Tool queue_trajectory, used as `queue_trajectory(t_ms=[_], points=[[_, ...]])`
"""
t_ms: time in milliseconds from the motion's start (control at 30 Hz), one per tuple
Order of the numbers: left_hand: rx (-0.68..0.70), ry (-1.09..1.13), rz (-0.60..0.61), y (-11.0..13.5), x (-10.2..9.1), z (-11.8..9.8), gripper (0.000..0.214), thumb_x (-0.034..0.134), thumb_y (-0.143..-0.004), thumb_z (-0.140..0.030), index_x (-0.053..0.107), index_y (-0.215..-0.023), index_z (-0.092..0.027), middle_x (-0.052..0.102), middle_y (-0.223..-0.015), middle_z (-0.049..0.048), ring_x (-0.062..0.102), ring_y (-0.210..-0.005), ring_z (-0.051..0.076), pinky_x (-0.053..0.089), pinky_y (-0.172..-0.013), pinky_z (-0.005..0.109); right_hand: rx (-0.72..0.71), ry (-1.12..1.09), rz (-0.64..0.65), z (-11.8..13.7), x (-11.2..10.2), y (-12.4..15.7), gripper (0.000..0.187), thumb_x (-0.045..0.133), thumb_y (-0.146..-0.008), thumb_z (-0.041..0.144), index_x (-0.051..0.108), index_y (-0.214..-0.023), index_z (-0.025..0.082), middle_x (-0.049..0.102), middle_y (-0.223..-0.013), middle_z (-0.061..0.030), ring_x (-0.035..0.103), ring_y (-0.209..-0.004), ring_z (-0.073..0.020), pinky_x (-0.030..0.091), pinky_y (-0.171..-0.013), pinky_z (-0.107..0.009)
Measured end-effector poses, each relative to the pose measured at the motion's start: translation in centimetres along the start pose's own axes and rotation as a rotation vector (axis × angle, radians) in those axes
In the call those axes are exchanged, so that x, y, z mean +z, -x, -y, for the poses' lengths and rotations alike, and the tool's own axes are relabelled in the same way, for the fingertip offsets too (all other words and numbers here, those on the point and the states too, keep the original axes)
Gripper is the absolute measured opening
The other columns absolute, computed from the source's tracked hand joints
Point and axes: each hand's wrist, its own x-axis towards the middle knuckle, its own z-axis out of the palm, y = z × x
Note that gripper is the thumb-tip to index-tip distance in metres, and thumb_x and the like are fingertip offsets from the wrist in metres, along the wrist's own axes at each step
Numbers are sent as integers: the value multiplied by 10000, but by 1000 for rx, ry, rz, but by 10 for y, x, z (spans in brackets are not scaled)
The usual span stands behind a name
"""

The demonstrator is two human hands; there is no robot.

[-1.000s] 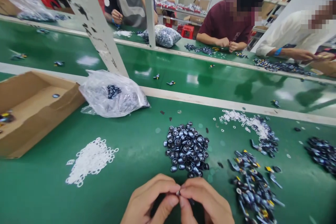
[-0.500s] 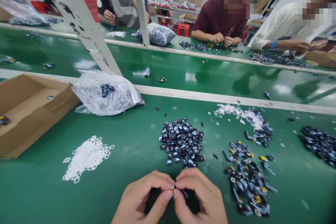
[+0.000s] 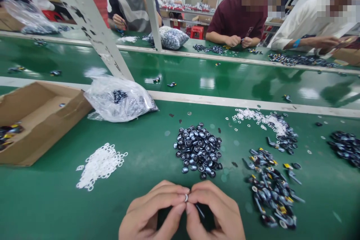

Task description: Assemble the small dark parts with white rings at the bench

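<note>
My left hand (image 3: 153,212) and my right hand (image 3: 216,212) meet at the bottom middle of the green table (image 3: 50,202), fingertips pinched together. Between them sits a small silvery ring-shaped part (image 3: 186,197); a thin dark piece (image 3: 200,211) shows under my right fingers. Just beyond the hands lies a heap of dark round caps (image 3: 198,150). A pile of white rings (image 3: 99,165) lies to the left. A heap of dark parts with yellow tips (image 3: 271,189) lies to the right.
An open cardboard box (image 3: 33,123) stands at the left, a clear plastic bag of parts (image 3: 119,99) beside it. More white rings and dark parts (image 3: 274,129) lie at the right. A green conveyor belt (image 3: 197,78) runs across, with other people working on its far side.
My hands stay pinched together on the small part, barely shifting. The view has moved slightly, so the piles sit a little differently in the picture.
</note>
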Motion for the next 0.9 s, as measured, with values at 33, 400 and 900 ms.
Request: queue_trajectory(t_ms=[33,400,900], points=[[17,-8,11,0,0,2,219,801,-981,-114,858,-1084,-299,897,-981,39,852,-866,235,721,-824,345,0,4,9,0,0,1,277,642,-892,16,728,-1038,236,779,-864,-9,780,-688,-131,634,-662,-169],[-18,42,175,0,2,-5,221,668,-1034,-79,718,-1092,-286,820,-996,12,796,-868,158,654,-809,223,-16,-1,43,-2,-7,7,208,616,-886,66,642,-973,253,703,-796,26,713,-645,-112,567,-622,-165],[-84,-494,-11,-11,-64,4,210,615,-1104,-398,676,-970,-248,784,-866,23,767,-730,169,600,-644,193,-2,32,112,-8,-19,28,252,614,-919,23,648,-1001,259,745,-875,-1,749,-703,-138,608,-688,-196]])
